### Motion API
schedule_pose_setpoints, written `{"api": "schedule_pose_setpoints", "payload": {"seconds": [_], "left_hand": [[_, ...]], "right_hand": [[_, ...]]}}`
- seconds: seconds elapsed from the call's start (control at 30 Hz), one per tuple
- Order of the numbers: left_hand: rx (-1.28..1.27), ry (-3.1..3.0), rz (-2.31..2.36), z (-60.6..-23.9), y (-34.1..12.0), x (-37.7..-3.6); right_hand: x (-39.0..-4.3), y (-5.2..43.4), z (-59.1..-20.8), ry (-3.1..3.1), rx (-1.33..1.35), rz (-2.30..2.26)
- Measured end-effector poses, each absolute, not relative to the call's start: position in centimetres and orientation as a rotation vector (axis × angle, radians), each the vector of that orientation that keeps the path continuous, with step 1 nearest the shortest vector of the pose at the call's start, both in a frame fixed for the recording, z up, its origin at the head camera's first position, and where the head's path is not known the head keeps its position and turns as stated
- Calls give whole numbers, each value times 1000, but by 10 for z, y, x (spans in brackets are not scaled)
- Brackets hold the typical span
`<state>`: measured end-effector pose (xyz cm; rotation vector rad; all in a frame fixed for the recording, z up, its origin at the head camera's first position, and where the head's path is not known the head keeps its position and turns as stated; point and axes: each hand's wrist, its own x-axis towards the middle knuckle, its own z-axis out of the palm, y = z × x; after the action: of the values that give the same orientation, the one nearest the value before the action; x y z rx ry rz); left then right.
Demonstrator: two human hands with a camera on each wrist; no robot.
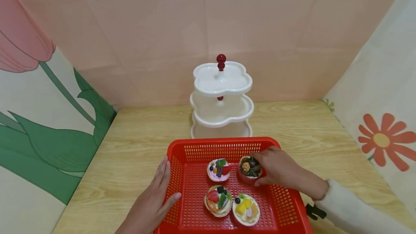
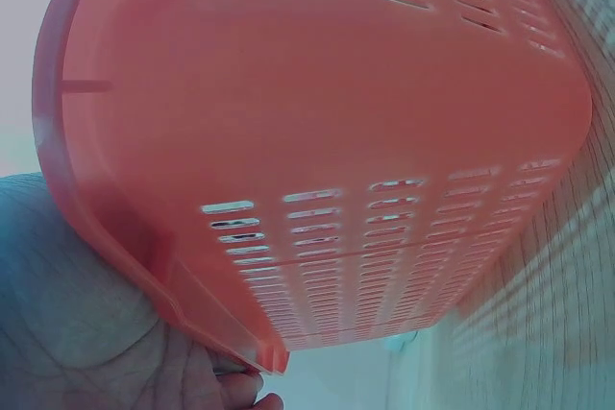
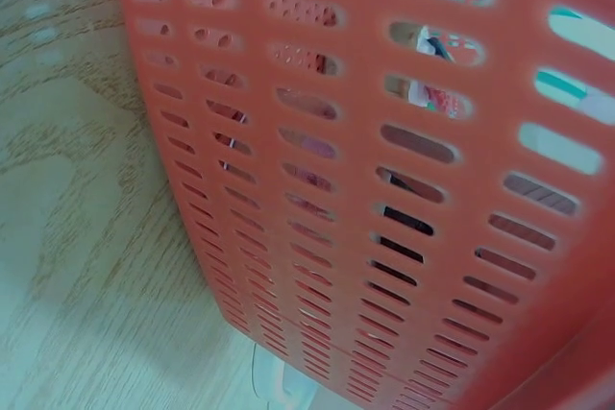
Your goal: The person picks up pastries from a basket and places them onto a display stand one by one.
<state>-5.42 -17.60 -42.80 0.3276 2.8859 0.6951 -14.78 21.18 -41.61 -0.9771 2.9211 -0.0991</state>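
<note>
In the head view a red plastic basket (image 1: 227, 143) holds several small decorated cakes. My right hand (image 1: 276, 165) reaches over its right side and grips a chocolate-topped cupcake (image 1: 248, 167) in a red cup, thumb and fingers on its right edge. Left of that cupcake sits a pink-cream tart (image 1: 218, 170). Nearer lie a strawberry-topped tart (image 1: 217, 201) and a yellow-fruit tart (image 1: 246, 210). My left hand (image 1: 152, 194) rests on the basket's left rim, fingers straight. The left wrist view shows the palm against the rim; in the right wrist view the basket wall (image 3: 356, 160) hides my right hand.
Behind the basket stands a white three-tier stand (image 1: 222, 78) with red knobs. Everything is on a wood-grain table (image 1: 139, 136), before a pink backdrop. Printed flower panels rise at both sides. A black object (image 1: 315, 211) is by the right wrist.
</note>
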Motion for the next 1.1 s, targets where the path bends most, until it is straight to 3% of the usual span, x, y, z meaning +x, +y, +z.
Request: {"api": "schedule_pose_setpoints", "payload": {"seconds": [0.67,1.1], "left_hand": [[313,2871,758,-430,-174,-53],[313,2846,803,-432,-175,-55]], "right_hand": [[-148,211,-420,2999,-968,-162],[-148,218,-414,2863,-785,-713]]}}
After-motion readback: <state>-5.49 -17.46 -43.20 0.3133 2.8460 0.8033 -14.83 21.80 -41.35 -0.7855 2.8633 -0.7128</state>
